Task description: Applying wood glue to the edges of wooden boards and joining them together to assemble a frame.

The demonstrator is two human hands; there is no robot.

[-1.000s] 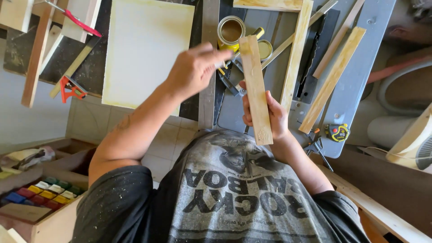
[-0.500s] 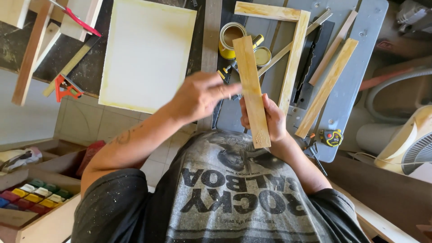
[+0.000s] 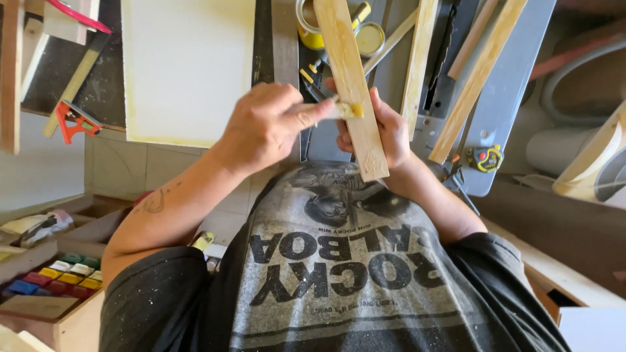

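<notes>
Now the left hand pinches a small glue brush against the wooden slat, which the right hand clasps from behind.

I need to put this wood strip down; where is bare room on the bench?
The pale flat board is bare, bordered by the red clamp and grey rail. Around the glue tin, slats and tape measure it is crowded.

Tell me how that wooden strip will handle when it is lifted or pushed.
The wooden strip looks straight along its length, so it is probably stiff. It is thin and the right hand holds it alone, so likely light. The left hand presses a small brush with yellowish glue on it, so that face may be slippery or sticky.
</notes>
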